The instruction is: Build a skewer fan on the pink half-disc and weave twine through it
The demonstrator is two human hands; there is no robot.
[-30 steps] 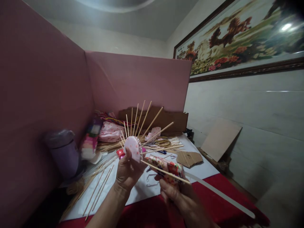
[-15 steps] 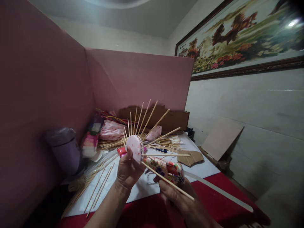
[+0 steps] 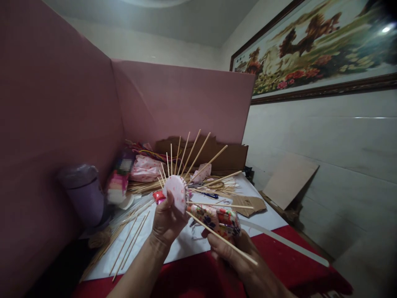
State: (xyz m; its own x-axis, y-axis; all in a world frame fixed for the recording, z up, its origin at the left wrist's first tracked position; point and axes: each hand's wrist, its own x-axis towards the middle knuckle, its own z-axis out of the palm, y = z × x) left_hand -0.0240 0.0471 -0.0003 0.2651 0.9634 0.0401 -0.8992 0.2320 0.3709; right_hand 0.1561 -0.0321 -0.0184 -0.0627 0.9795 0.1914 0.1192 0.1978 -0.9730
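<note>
My left hand (image 3: 169,219) grips a round disc (image 3: 174,193) covered in pale pink fabric with red dots, thumb on its face. Thin wooden sticks (image 3: 198,151) fan out from the disc's edge, upward and to the right. In my right hand (image 3: 231,250) is a floral-patterned glue gun (image 3: 214,219), its tip close to the disc's right edge. A long whitish glue stick (image 3: 288,243) trails from the gun's rear. The lowest wooden stick (image 3: 221,238) crosses in front of the gun and my right hand; whether my fingers touch it I cannot tell.
Loose sticks (image 3: 132,242) lie on the white table covering (image 3: 186,252) at the left, with more behind the disc. Cardboard (image 3: 248,205) lies at the right. Dotted fabric (image 3: 147,167) sits at the back. A purple bin (image 3: 83,198) stands left, beside the pink partition (image 3: 62,124).
The disc has turned slightly clockwise, so the stick tips on the right have shifted right and a little down. Both hands keep their holds, and the glue gun stays near the disc's edge.
</note>
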